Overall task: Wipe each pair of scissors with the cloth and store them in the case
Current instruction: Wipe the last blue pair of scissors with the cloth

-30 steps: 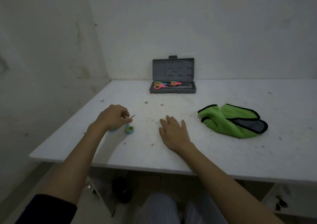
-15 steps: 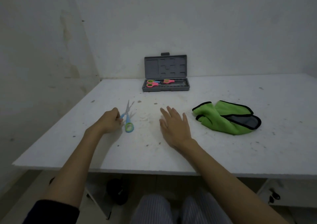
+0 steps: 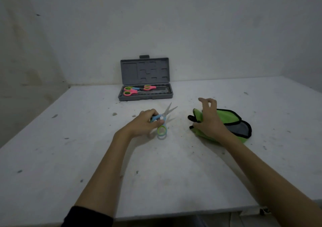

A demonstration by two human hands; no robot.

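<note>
- My left hand [image 3: 144,122] hides part of the blue handle of the blue scissors [image 3: 163,120], so I can't make out one finger loop; the grip is closed on that handle.
- The blades point up and away, slightly parted, toward the case; the green-lined loop hangs just above the counter [image 3: 69,148].
- My right hand [image 3: 209,118] covers the near left end of the green cloth [image 3: 231,122]; its grip is spread, fingers curled, and I can't tell whether it touches the fabric.
- The grey case [image 3: 145,97] stands open at the far wall, well beyond both hands, with pink scissors [image 3: 130,91] inside; their blades are hard to make out.
</note>
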